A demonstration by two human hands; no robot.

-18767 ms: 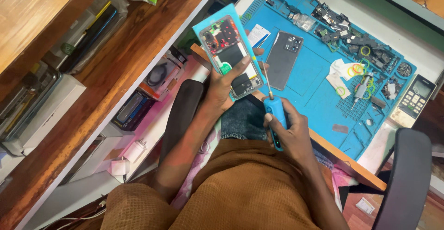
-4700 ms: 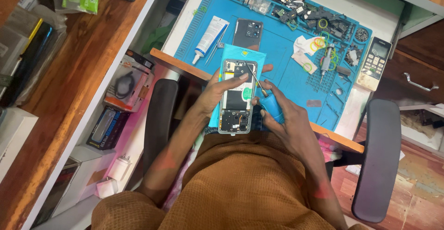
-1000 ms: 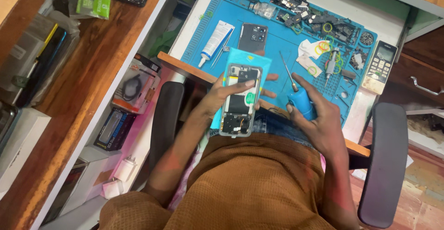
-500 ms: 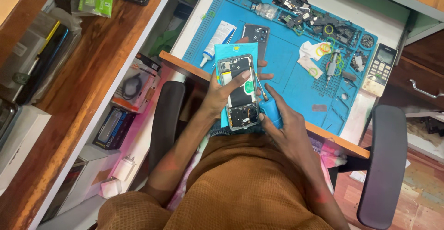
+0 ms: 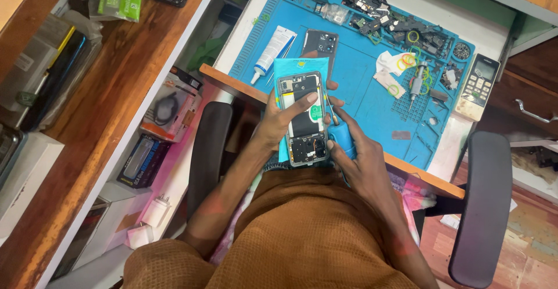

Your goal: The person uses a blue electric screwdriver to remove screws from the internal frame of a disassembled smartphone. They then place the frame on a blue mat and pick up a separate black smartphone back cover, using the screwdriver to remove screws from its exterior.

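My left hand (image 5: 278, 121) grips an opened smartphone (image 5: 303, 120) with its back off, circuit boards and battery exposed, resting on a light blue pad (image 5: 293, 67). The thumb lies across the phone's middle. My right hand (image 5: 361, 160) holds a blue-handled screwdriver (image 5: 342, 136), its thin shaft pointing up along the phone's right edge. Both hands sit above my lap at the front edge of the desk.
A blue work mat (image 5: 360, 62) covers the desk, carrying a black phone back cover (image 5: 319, 45), a white glue tube (image 5: 273, 53), several small parts and rubber bands, and a grey remote-like handset (image 5: 476, 86). A wooden shelf (image 5: 104, 114) with boxes runs along the left. A chair armrest (image 5: 479, 207) is at right.
The phone has shifted slightly lower and left compared with half a second ago. My right hand with the screwdriver came back from the mat to the phone's right side.
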